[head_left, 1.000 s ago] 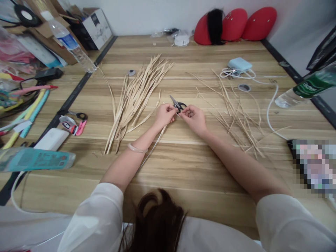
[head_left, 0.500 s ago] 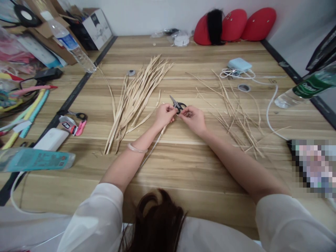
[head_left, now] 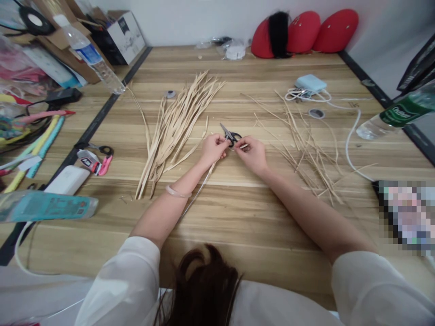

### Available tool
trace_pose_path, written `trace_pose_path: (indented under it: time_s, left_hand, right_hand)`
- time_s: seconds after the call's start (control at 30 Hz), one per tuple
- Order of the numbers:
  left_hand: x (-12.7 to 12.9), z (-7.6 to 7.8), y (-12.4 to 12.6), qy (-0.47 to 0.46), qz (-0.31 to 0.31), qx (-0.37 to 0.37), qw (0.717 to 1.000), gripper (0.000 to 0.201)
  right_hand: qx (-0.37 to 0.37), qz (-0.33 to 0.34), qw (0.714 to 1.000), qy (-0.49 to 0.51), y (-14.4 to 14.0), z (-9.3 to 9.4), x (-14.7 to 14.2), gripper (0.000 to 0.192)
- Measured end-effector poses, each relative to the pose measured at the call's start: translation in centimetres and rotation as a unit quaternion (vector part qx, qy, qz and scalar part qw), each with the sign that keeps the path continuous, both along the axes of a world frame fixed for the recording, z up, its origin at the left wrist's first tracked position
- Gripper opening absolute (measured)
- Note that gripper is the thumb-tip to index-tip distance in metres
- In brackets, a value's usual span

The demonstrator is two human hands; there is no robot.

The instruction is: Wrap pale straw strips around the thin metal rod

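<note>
My left hand (head_left: pixel 212 149) and my right hand (head_left: pixel 252 153) meet at the middle of the wooden table (head_left: pixel 238 217), both pinching a thin pale straw strip (head_left: pixel 198 192) that trails back under my left wrist. Small black-handled scissors (head_left: pixel 230 135) lie on the table just beyond my fingertips, blades pointing up-left. A bundle of wide straw strips (head_left: pixel 173 127) lies to the left of my hands. A looser scatter of thin straw strips (head_left: pixel 306 149) lies to the right.
Along the left edge lie a water bottle (head_left: pixel 90 56), a white power bank (head_left: pixel 66 180), a teal bottle (head_left: pixel 44 206) and pink-handled tools (head_left: pixel 98 164). A blue charger with white cable (head_left: pixel 310 84), a green-labelled bottle (head_left: pixel 396 113) and red cushions (head_left: pixel 306 29) sit right and far.
My right hand's fingers have shifted slightly, showing a short bit of strip between the hands. Everything else stays where it was.
</note>
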State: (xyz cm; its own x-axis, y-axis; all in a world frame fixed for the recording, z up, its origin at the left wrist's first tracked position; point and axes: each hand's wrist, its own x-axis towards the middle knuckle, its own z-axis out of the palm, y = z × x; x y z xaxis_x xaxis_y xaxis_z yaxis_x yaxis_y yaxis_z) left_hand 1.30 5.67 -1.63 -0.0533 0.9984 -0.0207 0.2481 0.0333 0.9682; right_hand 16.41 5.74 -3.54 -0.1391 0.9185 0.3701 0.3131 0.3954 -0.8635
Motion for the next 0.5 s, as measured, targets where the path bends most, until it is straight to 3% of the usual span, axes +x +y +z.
trace_pose_path:
  time_s: [0.5]
  left_hand:
    - [0.02, -0.07, 0.02, -0.002, 0.004, -0.003, 1.000, 0.015]
  right_hand:
    - [0.018, -0.034, 0.999, -0.001, 0.19, -0.25, 0.09, 0.008]
